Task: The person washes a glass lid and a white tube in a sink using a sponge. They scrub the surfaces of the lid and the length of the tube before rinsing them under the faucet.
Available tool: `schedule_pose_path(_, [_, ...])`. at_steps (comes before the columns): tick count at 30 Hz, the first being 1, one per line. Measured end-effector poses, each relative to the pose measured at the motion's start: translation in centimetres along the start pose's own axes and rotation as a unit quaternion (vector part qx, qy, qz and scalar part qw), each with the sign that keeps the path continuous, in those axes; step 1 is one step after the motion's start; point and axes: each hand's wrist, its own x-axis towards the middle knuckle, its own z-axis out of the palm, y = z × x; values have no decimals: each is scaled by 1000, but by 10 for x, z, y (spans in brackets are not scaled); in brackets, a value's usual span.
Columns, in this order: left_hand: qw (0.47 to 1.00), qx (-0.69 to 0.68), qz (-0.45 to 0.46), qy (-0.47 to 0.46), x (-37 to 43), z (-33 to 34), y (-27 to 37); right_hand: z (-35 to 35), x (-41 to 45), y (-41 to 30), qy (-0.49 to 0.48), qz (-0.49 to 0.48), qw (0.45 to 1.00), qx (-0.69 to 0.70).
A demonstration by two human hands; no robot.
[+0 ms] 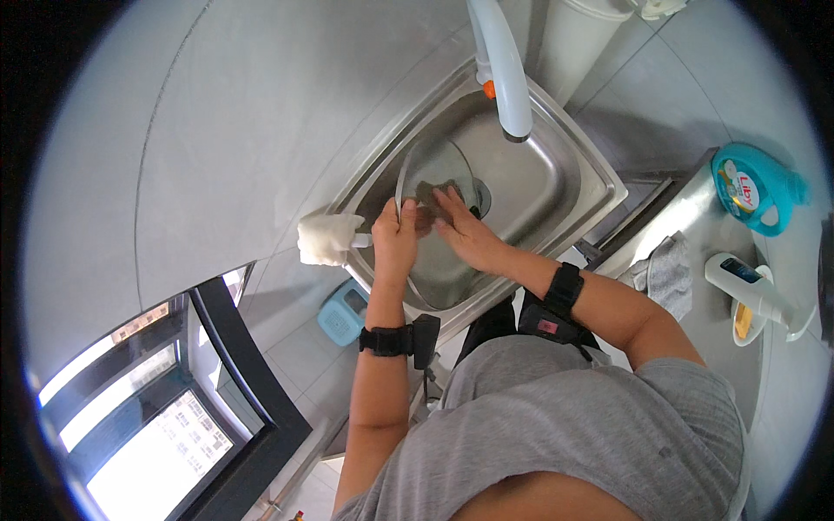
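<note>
My left hand (395,244) grips the rim of a large clear glass plate (433,273), thumb on the near face. The plate is tilted inside a stainless steel sink (528,195), and its outline is partly lost against the metal. My right hand (472,238) lies almost flat over a dark brown scouring pad (427,191), pressing it to the glass. Fingers hide part of the pad. Behind the plate, the drain (483,198) shows in part. A white faucet (511,78) with an orange part arches over the basin; no water stream is visible.
At the sink's left corner is a cream cloth (329,239), with a light blue plastic container (342,316) below. The right-hand counter holds a grey cloth (664,270), a teal Liby detergent bottle (749,185), a white pump bottle (749,280) and a soap dish (743,325).
</note>
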Motion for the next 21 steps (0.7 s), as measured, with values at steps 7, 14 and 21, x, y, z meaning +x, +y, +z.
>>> schedule_pose_path(7, [999,-36,-7,1,-3,7,1,-6,9,3,32,10,999,-5])
schedule_pose_path(14, [999,-36,-8,-33,-3,9,5,-20,14,0,35,-9,999,21])
schedule_pose_path(21, [998,-60,-7,4,-3,9,-3,-3,4,18,35,-49,998,-14])
